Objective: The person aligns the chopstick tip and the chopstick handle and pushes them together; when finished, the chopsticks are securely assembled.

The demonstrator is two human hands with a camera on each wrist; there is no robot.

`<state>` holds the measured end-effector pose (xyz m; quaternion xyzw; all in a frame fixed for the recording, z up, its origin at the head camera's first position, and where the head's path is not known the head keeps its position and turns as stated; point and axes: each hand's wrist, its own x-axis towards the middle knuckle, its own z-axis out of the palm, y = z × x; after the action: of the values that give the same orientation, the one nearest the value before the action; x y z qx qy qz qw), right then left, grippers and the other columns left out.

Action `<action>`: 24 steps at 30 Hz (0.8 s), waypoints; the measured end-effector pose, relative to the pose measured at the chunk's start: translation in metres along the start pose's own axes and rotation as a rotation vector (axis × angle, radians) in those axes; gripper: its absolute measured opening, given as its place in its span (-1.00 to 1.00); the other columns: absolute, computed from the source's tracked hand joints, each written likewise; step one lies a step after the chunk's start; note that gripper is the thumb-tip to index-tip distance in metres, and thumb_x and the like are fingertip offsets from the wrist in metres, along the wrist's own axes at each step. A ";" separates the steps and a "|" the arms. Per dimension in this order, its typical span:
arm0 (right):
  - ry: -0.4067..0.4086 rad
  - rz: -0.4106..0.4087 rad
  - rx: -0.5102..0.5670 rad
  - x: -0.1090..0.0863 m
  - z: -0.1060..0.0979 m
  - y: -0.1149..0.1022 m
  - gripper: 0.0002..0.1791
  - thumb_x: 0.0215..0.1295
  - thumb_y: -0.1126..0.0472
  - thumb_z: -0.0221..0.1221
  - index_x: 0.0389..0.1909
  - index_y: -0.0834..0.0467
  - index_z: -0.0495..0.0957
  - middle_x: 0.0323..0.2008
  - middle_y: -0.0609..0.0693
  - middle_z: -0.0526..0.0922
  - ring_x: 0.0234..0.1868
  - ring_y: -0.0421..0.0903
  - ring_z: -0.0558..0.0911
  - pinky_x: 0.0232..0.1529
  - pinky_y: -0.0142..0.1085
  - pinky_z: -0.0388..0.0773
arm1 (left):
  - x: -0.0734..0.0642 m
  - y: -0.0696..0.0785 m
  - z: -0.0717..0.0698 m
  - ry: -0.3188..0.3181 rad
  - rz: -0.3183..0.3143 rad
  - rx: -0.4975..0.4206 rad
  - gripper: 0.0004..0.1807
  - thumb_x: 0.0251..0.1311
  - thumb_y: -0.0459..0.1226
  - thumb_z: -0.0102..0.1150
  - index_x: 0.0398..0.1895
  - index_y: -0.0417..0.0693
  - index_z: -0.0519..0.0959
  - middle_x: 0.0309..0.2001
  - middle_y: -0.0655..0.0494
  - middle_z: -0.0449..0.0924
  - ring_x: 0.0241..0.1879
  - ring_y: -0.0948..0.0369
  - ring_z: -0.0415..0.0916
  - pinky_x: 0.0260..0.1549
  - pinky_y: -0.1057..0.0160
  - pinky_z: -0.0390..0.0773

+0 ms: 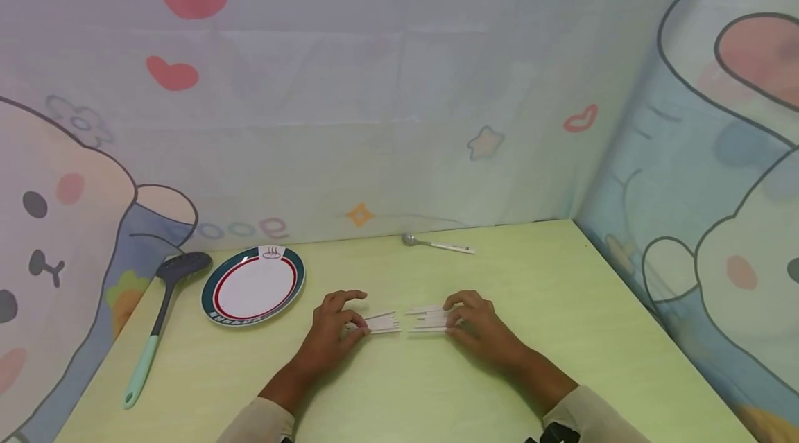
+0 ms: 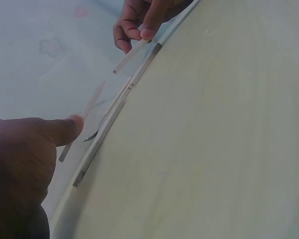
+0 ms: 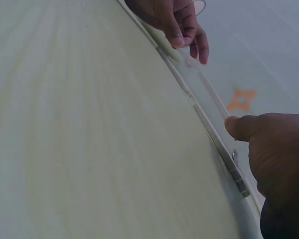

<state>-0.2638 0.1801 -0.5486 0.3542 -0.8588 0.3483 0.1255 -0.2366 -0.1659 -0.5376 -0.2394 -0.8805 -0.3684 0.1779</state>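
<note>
Mid-frame, the left hand [image 1: 337,325] pinches a thin white stick [image 2: 93,102] and the right hand [image 1: 477,328] a second white stick [image 2: 125,60]; both grips are narrow, with seemingly one stick each, though the wrist views are dim. Below lie a left bunch of sticks [image 1: 383,323] and a right bunch of sticks [image 1: 427,319], a slim gap between their inner ends. A plate [image 1: 256,288] and mint-handled spatula [image 1: 162,315] line the left edge, a spoon [image 1: 440,245] the back edge. Table [image 1: 624,346] surface stretches right of the hands.

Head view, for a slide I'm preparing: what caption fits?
Left hand and right hand pinch thin white sticks over a yellow-green table; plate and turner to the left, spoon behind.
</note>
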 end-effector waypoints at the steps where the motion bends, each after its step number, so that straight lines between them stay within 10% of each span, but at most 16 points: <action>1: 0.003 -0.002 0.004 0.000 0.000 -0.001 -0.80 0.38 0.29 0.46 -0.28 -0.08 0.67 0.18 -0.07 0.65 0.34 0.02 0.51 0.21 0.05 0.29 | 0.000 0.001 0.000 0.006 0.011 -0.001 -0.78 0.22 -0.41 0.54 -0.44 0.06 0.70 0.34 -0.05 0.63 0.38 -0.13 0.42 0.20 -0.27 0.27; 24: 0.045 -0.017 0.005 0.002 0.003 -0.015 -0.78 0.36 0.34 0.44 -0.29 -0.04 0.64 0.12 -0.04 0.66 0.28 0.03 0.55 0.18 0.05 0.33 | -0.002 0.000 0.001 -0.012 0.105 0.018 -0.79 0.26 -0.41 0.53 -0.38 0.06 0.69 0.25 0.01 0.68 0.29 -0.03 0.57 0.29 -0.15 0.55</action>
<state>-0.2547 0.1699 -0.5423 0.3537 -0.8520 0.3570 0.1467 -0.2356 -0.1655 -0.5396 -0.2858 -0.8711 -0.3492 0.1938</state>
